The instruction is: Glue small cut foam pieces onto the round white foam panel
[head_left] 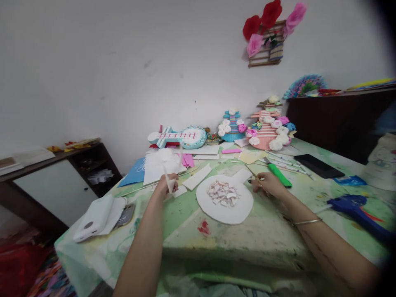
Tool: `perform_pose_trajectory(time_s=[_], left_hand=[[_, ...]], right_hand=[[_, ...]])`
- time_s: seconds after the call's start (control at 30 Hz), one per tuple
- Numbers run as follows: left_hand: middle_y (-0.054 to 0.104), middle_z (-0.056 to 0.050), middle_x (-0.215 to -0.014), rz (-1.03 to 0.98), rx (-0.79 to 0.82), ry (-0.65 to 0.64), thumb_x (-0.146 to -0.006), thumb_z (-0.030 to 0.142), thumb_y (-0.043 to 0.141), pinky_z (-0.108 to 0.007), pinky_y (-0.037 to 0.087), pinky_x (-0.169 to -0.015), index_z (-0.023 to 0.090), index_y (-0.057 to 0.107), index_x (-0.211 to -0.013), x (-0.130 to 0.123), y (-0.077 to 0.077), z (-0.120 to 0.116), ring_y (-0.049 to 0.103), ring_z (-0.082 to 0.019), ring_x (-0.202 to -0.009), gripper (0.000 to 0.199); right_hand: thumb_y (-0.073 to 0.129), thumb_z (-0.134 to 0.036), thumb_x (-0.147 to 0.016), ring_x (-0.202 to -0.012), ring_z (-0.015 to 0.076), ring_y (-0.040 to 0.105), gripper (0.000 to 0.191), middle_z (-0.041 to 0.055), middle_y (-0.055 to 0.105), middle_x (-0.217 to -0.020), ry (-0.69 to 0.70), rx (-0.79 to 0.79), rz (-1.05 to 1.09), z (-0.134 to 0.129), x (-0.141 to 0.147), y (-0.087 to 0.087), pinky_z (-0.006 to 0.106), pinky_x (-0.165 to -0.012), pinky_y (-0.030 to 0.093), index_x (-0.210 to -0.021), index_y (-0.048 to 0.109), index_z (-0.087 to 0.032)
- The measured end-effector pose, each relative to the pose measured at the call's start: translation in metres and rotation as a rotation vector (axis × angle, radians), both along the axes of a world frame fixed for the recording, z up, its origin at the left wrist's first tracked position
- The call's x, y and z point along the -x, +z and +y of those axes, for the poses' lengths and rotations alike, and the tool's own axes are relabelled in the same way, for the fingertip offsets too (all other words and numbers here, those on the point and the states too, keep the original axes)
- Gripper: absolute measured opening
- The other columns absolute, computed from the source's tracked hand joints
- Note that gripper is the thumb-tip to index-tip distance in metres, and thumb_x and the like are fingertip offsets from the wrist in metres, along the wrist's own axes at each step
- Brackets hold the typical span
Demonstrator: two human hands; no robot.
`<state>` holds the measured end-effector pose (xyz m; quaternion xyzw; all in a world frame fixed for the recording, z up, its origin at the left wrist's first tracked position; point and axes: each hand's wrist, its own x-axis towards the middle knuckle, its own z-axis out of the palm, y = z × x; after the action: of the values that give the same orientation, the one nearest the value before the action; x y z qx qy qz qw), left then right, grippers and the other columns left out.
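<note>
The left hand (169, 184) pinches a thin, pale white strip (168, 181), which is blurred and rises upright from the fingers. The right hand (269, 184) is closed around slim metal scissors (253, 175), their narrow tip pointing away towards the upper left.

Between the hands, on the table (185, 225), lies a flat white board cut-out (229, 217), rounded with a short straight neck. A loose heap of small, angular white scraps (224, 193), some with pinkish edges, sits on it. Just beyond the left hand are a flat white rectangular strip (197, 176), a white sheet bearing soft, crumpled white material (167, 159), a bright pink piece (187, 160) and a blue sheet (133, 172).

A bright green utility knife (280, 175) lies close beyond the right hand, with slender patterned sticks (289, 163) and a smooth black rectangular device (318, 166) farther over. A blue plastic glue gun (355, 208) lies to the right of the right forearm. At the left edge, a glossy white device (95, 218) rests near a grey phone (125, 215).

Along the wall stand a blue-and-white instrument-shaped model (182, 137) and blue and pink stick-built models (267, 130) dressed with ruffled flowers. The cloth is glossy, creased, green and stained.
</note>
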<state>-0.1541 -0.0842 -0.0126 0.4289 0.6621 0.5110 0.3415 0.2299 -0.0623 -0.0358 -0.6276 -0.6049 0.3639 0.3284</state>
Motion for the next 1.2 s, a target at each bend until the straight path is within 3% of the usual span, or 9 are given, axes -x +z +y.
perform_pose_trajectory(time_s=[0.13,0.27,0.4,0.57,0.63,0.73,0.87,1.03,1.2], left_hand=[[0.068,-0.016,-0.061,-0.161,0.318,-0.288,-0.065,0.023,0.055,-0.034,0.054,-0.053,0.010,0.058,-0.073,-0.016,-0.001,-0.006,0.067,-0.027,-0.059,0.015],[0.069,-0.022,-0.071,-0.267,0.400,-0.419,-0.068,0.022,0.053,-0.035,0.057,-0.060,0.008,0.058,-0.075,-0.028,-0.004,-0.006,0.069,-0.030,-0.072,0.016],[0.069,-0.021,-0.085,-0.347,0.272,-0.442,-0.074,0.021,0.052,-0.034,0.056,-0.073,0.009,0.055,-0.079,-0.044,-0.011,-0.001,0.068,-0.025,-0.084,0.013],[0.065,-0.012,-0.101,-0.343,0.046,-0.439,-0.071,0.022,0.065,-0.031,0.054,-0.081,0.015,0.052,-0.078,-0.066,-0.025,0.004,0.063,-0.019,-0.097,0.017],[0.065,-0.010,-0.098,-0.299,-0.008,-0.416,-0.070,0.026,0.067,-0.030,0.055,-0.075,0.015,0.052,-0.079,-0.069,-0.030,0.007,0.064,-0.018,-0.092,0.021],[0.066,-0.006,-0.081,-0.201,-0.056,-0.349,-0.069,0.034,0.067,-0.027,0.052,-0.057,0.016,0.053,-0.082,-0.066,-0.035,0.013,0.064,-0.015,-0.067,0.026],[0.053,0.005,-0.051,-0.038,-0.132,-0.273,-0.063,0.036,0.069,-0.019,0.033,-0.041,0.014,0.057,-0.075,-0.063,-0.036,0.018,0.045,-0.007,-0.040,0.028],[0.046,0.008,-0.046,0.101,-0.223,-0.297,-0.067,0.037,0.064,-0.018,0.024,-0.042,0.016,0.057,-0.075,-0.074,-0.035,0.012,0.037,-0.005,-0.041,0.024],[0.055,0.006,-0.051,0.160,-0.231,-0.389,-0.073,0.037,0.058,-0.017,0.026,-0.044,0.018,0.050,-0.077,-0.089,-0.034,0.000,0.038,-0.006,-0.042,0.021]], right_hand=[[0.061,-0.033,-0.075,-0.043,0.0157,0.061,0.019,0.0063,0.067,-0.059,0.042,0.102,0.168,-0.001,0.004,-0.005,0.020,-0.034,0.039,-0.073,0.050,-0.018],[0.063,-0.031,-0.076,-0.048,0.0173,0.064,0.019,0.0073,0.068,-0.061,0.057,0.133,0.297,0.000,0.001,-0.008,0.023,-0.040,0.048,-0.077,0.050,-0.017],[0.066,-0.025,-0.075,-0.048,0.0158,0.064,0.017,0.0053,0.066,-0.059,0.008,0.097,0.391,0.003,-0.001,-0.006,0.026,-0.048,0.054,-0.076,0.051,-0.018],[0.065,-0.022,-0.075,-0.059,0.0165,0.066,0.012,0.0062,0.068,-0.063,-0.039,0.049,0.456,0.005,-0.002,-0.003,0.029,-0.060,0.057,-0.075,0.053,-0.019],[0.066,-0.023,-0.074,-0.059,0.0174,0.067,0.012,0.0066,0.068,-0.064,-0.049,0.037,0.448,0.005,-0.001,-0.004,0.030,-0.060,0.057,-0.076,0.055,-0.019],[0.066,-0.026,-0.073,-0.056,0.0178,0.066,0.014,0.0081,0.069,-0.066,-0.056,0.010,0.403,0.005,-0.001,-0.004,0.030,-0.056,0.056,-0.077,0.057,-0.017],[0.068,-0.031,-0.070,-0.046,0.0134,0.060,0.019,0.0071,0.068,-0.065,-0.084,-0.109,0.295,0.004,-0.002,-0.002,0.023,-0.043,0.048,-0.076,0.058,-0.016],[0.067,-0.045,-0.066,-0.032,0.0067,0.039,0.030,0.0011,0.059,-0.045,-0.028,-0.253,0.177,-0.002,0.003,0.001,0.020,-0.033,0.026,-0.067,0.061,-0.015],[0.060,-0.052,-0.067,-0.034,0.0075,0.040,0.040,0.0015,0.055,-0.041,0.112,-0.261,0.142,-0.011,0.013,0.000,0.021,-0.037,0.029,-0.055,0.059,-0.014]])
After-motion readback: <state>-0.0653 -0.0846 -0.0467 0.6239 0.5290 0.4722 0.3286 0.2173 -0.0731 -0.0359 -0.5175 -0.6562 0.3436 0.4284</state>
